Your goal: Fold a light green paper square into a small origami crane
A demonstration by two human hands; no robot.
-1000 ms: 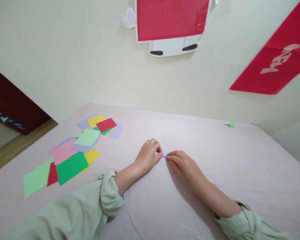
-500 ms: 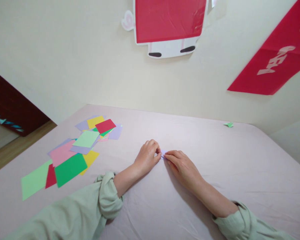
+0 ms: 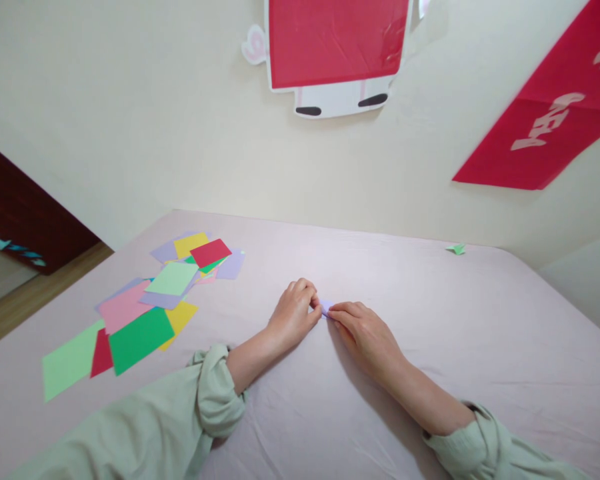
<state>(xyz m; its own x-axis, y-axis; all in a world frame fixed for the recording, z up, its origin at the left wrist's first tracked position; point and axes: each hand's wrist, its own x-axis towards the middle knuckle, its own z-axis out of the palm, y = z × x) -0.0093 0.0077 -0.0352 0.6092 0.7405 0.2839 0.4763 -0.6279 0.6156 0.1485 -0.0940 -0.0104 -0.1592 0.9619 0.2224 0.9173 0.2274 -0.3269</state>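
A small piece of folded purple paper (image 3: 325, 307) is at the middle of the table, mostly covered by my fingers. My left hand (image 3: 295, 308) pinches its left end between thumb and fingertips. From the other side, my right hand (image 3: 364, 331) grips the right end, with its fingers pressed together on the paper. How the paper is folded under the fingertips cannot be made out.
Loose coloured sheets lie overlapping at the left, among them a green sheet (image 3: 141, 340) and a red sheet (image 3: 211, 253). A small folded green paper (image 3: 457, 249) rests near the far right edge of the cloth-covered table (image 3: 480, 320). Behind stands a wall (image 3: 180, 133) with red decorations.
Both hands keep their hold on the purple paper and have hardly moved. Slightly more of the paper shows between the fingertips. The view has shifted a little.
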